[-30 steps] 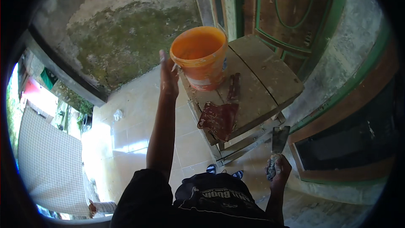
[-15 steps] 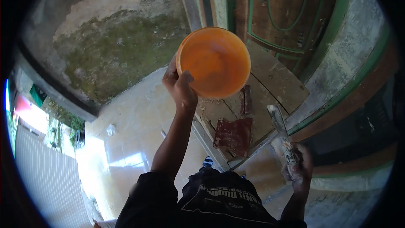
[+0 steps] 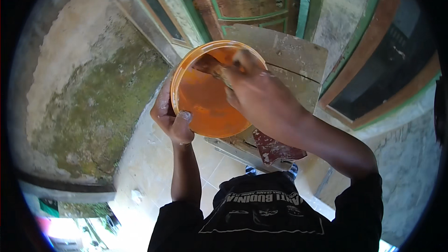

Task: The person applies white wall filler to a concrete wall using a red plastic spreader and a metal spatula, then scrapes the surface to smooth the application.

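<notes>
My left hand (image 3: 173,123) is closed on the side of a round orange bucket (image 3: 210,112), its thumb, smeared whitish, lying over the near left rim. The bucket is tilted so that its inside faces me, and a cloudy smear coats the bottom. My right hand (image 3: 261,88) reaches into the bucket from the right, slightly blurred, with its fingers around the handle of a putty knife (image 3: 207,64). The blade lies inside, near the far left wall; its tip is hard to make out.
Beneath the bucket stands a worn wooden table (image 3: 298,58) with gaps between its boards. A dark red flat piece (image 3: 277,148) spotted with white lies at its near edge. Beyond are a green-trimmed wooden door (image 3: 252,0) and, leftward, a mossy wall (image 3: 102,112).
My right hand has swung from the lower right into the bucket with the putty knife. My left hand and the bucket have come lower and to the left. The view has turned.
</notes>
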Demonstrator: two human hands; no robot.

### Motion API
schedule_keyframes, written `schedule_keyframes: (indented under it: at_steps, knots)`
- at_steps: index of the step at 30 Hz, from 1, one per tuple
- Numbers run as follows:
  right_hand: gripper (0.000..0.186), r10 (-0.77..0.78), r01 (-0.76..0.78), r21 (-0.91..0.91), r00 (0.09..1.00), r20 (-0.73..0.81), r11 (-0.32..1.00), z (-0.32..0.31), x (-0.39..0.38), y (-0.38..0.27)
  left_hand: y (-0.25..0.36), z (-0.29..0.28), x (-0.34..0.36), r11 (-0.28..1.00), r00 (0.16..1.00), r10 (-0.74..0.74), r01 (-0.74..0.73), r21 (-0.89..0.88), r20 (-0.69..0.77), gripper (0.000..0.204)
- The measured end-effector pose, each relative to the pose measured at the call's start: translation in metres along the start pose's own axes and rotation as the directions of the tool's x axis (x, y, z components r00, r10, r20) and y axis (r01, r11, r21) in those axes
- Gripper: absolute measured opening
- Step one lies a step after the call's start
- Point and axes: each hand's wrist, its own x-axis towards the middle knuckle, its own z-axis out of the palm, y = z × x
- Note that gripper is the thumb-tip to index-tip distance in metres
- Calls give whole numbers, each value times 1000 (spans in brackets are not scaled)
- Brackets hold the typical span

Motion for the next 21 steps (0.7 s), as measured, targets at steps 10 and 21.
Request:
schedule_keyframes:
  at_steps: [10, 21]
  knots:
    - [33, -298, 358, -304, 927, 228, 883, 13, 3, -8, -6, -26, 30, 991, 991, -120, 123, -53, 52, 62]
    - [14, -352, 343, -294, 936, 24, 892, 25, 12, -15, 0, -10, 33, 992, 986, -123, 124, 0, 110, 59]
